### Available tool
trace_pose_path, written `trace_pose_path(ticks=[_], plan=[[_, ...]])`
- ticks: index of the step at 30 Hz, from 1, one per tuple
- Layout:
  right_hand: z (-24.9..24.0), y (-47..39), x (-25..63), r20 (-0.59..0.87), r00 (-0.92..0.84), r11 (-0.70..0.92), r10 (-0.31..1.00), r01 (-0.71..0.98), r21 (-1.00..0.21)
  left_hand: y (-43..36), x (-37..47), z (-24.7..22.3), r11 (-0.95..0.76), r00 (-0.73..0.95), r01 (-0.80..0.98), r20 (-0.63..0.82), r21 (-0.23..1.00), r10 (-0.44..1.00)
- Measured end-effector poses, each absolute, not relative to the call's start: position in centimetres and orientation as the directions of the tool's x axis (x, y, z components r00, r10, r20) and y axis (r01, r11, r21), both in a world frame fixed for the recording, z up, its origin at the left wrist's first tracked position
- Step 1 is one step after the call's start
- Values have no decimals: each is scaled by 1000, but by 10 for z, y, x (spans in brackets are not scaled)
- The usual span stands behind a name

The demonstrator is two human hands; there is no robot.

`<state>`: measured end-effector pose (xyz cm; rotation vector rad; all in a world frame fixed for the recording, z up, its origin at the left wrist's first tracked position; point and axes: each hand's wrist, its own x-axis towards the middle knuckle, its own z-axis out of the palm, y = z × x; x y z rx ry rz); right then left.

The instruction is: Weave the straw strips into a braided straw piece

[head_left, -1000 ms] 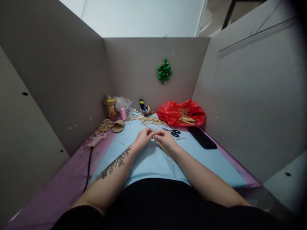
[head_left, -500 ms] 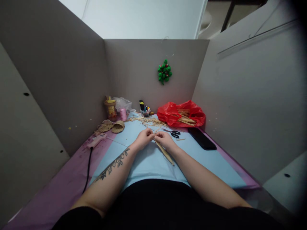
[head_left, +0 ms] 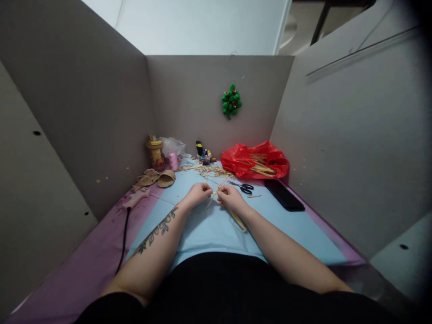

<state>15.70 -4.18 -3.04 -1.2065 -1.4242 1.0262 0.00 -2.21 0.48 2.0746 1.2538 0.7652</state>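
Observation:
Over the blue sheet [head_left: 216, 234], my right hand [head_left: 230, 198] pinches thin straw strips [head_left: 221, 183]. A wider, pale husk piece [head_left: 239, 221] slants from beneath it toward my body. My left hand [head_left: 200, 193] is just to the left, its fingertips closed at the end of a thin strip that crosses between the hands. Another strip end hangs below, between both hands. Black-handled scissors [head_left: 247, 188] lie right behind my right hand.
A red bag [head_left: 236, 162] of straw stands at the back right, near a black phone-like slab [head_left: 285, 195]. Straw scraps [head_left: 212, 171], a pink spool [head_left: 173, 161], a lidded cup [head_left: 156, 155], woven pieces [head_left: 166, 178] and a corded pink tool [head_left: 137, 198] lie at the back and left.
My left hand has moved a little left, away from my right hand. A gap with thin strips now shows between them. My right hand has hardly moved.

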Motion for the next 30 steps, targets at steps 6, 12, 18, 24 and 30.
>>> trace_pose_path(ticks=[6, 12, 18, 24, 30], plan=[[-33, -42, 157, 206, 39, 186, 978, 292, -938, -25, 2, 6, -379, 394, 515, 180, 769, 901], [-29, -42, 157, 175, 73, 156, 982, 215, -964, -28, 8, 0, -471, 405, 517, 282, 715, 870], [-28, -40, 157, 162, 61, 150, 985, 161, -975, -32, 11, -5, -530, 433, 530, 325, 662, 840], [-29, -40, 158, 191, 39, 184, 981, 140, -973, -33, 11, 1, -416, 451, 437, 205, 798, 868], [-25, -45, 157, 264, -14, 263, 964, 163, -951, -31, 5, 8, -249, 466, 301, 85, 921, 881]])
